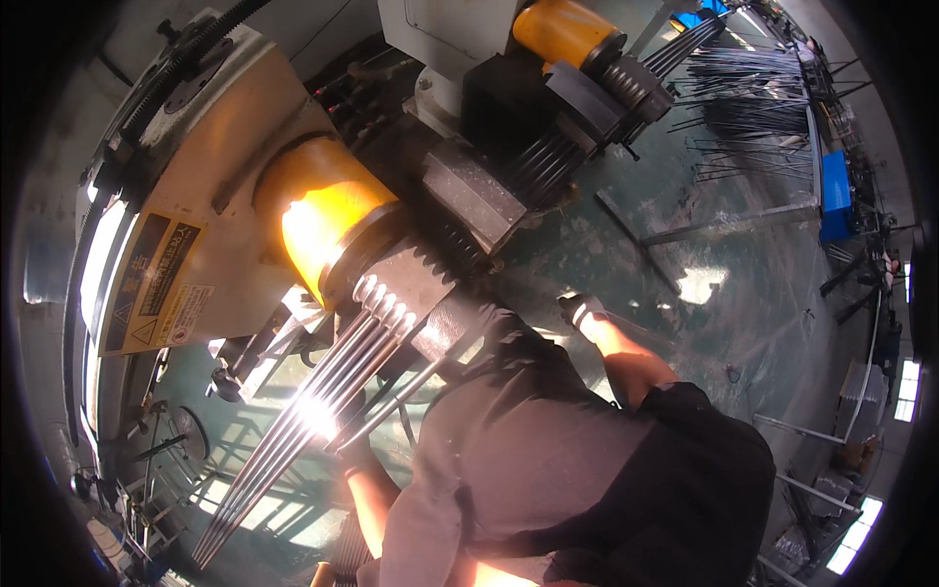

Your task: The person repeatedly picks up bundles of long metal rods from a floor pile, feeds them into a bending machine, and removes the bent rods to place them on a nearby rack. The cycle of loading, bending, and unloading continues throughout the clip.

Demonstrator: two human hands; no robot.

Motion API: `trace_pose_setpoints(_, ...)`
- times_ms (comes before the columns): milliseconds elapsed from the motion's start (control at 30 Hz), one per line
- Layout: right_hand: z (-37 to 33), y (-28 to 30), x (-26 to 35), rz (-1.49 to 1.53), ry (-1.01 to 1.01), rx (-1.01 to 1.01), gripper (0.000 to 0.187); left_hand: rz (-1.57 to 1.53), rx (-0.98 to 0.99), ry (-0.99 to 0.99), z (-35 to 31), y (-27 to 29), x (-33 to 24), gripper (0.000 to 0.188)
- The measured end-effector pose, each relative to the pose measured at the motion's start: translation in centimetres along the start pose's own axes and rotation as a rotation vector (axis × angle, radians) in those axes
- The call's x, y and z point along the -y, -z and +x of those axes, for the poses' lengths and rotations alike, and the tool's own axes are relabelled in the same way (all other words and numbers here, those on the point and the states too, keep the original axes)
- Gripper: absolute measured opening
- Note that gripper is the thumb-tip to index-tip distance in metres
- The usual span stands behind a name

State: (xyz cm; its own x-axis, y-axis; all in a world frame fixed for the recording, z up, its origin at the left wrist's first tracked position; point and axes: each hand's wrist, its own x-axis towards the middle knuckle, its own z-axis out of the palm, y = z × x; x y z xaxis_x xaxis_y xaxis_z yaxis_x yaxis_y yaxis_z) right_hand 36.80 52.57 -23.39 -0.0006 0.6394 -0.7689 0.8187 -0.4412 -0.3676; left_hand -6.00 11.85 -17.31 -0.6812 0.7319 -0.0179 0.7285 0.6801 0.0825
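Several shiny metal rods (303,426) stick out in a fan from a toothed clamping block (406,279) in front of a yellow cylinder (323,210). Below them is a single separate rod (391,404). My left hand (347,430) is at the lower end of this rod, seemingly closed round it; glare and the rods hide part of the fingers. My right hand (584,309), in what looks like a white and dark glove, reaches out over the floor beyond my body. It touches no rod that I can see, and its fingers are too small and dark to read.
A large machine housing (220,186) with a warning label stands at the left. Behind it, a second yellow cylinder (567,34) has another toothed block (636,88). Thin dark rods (748,93) lie piled on a rack at the far right, near a blue panel (836,196). Metal bars (729,223) cross the green floor.
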Motion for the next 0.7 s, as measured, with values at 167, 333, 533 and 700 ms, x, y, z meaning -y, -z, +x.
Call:
trace_pose_setpoints(167,-7.3,-0.9,3.1,0.122,-0.155,-0.173,0.031,0.087,0.01,-0.124,-2.8,0.0,0.2,0.021)
trace_pose_setpoints(333,-7.6,1.1,6.3,0.847,0.443,-0.102,0.024,-0.403,0.026,0.073,-4.5,1.4,4.3,0.033)
trace_pose_setpoints(533,-8.8,3.7,20.5,1.415,0.594,0.022,0.039,-2.187,-0.258,0.352,-6.4,6.0,7.7,0.045)
trace_pose_setpoints(700,-14.0,4.0,28.9,1.687,0.695,0.574,0.038,-2.233,-0.888,0.775,-6.1,16.0,2.9,0.054)
